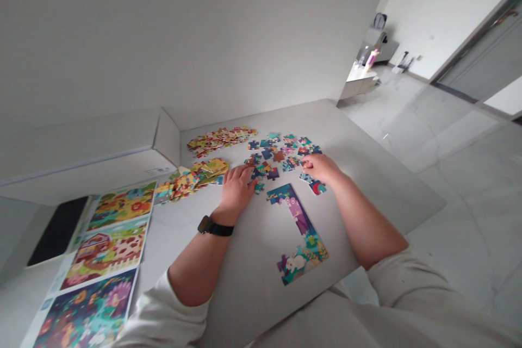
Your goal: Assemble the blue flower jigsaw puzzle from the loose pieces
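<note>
On the table (383, 179), your left hand (235, 190) and right hand (321, 167), half-curled, grips unclear, touch unplaced jigsaw pieces (278, 156), only bracket-shaped puzzle section (301, 223) joined.

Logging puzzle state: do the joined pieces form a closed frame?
No, the joined pieces make a bracket shape, open along the left side.

Part-assembled jigsaw puzzle (312, 242): bracket-shaped, lying flat; blue, purple, teal and yellow, white rabbit printed near one end. Loose jigsaw pieces (278, 156): mostly dark blue, scattered just beyond it.
</note>
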Motion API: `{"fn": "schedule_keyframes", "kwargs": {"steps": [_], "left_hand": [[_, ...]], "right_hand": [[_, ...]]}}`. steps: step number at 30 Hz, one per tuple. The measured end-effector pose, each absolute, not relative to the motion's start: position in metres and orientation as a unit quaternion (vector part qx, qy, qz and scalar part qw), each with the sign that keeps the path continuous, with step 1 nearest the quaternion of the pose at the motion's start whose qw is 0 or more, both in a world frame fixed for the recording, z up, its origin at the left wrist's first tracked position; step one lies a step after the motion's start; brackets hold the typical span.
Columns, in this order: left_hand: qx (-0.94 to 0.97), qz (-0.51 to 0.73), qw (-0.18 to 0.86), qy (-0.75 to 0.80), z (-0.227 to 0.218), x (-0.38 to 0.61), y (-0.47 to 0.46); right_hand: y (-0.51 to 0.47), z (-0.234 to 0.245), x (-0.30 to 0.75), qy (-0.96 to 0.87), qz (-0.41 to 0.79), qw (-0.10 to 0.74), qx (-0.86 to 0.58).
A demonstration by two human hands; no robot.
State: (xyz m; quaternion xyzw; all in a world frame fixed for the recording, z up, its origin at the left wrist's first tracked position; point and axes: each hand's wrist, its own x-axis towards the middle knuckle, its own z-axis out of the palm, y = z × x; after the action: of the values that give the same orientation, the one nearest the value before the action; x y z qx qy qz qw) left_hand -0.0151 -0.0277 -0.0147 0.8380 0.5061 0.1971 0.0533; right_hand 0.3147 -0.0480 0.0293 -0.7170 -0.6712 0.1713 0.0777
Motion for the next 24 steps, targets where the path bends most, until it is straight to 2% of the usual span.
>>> {"fn": "schedule_keyframes", "kwargs": {"steps": [6,12,19,24], "left_hand": [[0.842,0.204,0.043,0.498,-0.006,-0.006,-0.027],[0.862,0.151,0.043,0.481,0.001,0.02,0.009],[0.884,0.092,0.063,0.454,-0.002,0.042,0.041],[0.881,0.108,0.062,0.457,-0.004,0.03,0.03]], "right_hand": [[-0.039,0.02,0.347,-0.633,0.13,0.117,-0.754],[-0.028,0.005,0.37,-0.534,0.042,0.162,-0.829],[-0.026,0.006,0.369,-0.567,0.065,0.139,-0.809],[-0.027,0.005,0.371,-0.518,0.061,0.148,-0.84]]}}
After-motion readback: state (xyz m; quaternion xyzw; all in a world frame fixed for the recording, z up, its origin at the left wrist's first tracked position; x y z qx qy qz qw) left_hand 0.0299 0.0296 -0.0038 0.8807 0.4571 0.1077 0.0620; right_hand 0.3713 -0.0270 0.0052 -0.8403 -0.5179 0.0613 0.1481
